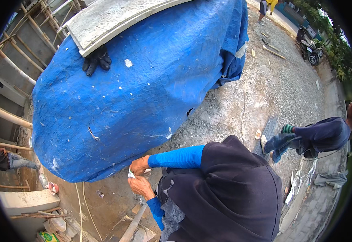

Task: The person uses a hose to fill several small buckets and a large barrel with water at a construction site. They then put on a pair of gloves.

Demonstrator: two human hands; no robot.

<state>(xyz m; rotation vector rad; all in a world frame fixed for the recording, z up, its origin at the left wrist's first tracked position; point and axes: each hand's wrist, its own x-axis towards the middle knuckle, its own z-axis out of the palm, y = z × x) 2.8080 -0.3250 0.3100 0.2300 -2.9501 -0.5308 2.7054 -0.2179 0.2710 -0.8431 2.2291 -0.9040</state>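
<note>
My right hand (140, 165), in a blue sleeve under a dark top, is closed at the near lower edge of a large blue tarp (115, 105). My left hand (142, 186) is closed just below it, its fingers bent in. Between them shows a small white crumpled piece (131, 174), pinched by both hands; its kind cannot be made out. The tarp drapes over a bulky shape that it hides. A grey-white flat panel (115, 20) lies across its far end. Another person's black-gloved hand (97, 61) rests on the tarp under the panel's edge.
Two thin cords (80, 205) hang below the tarp. A pipe (133, 226) and board scraps lie on the ground near my hands. Bamboo poles (8, 113) stand left, beside a person (6, 159). Another person (321, 135) stands right. A motorbike (310, 47) is parked beyond the gravel.
</note>
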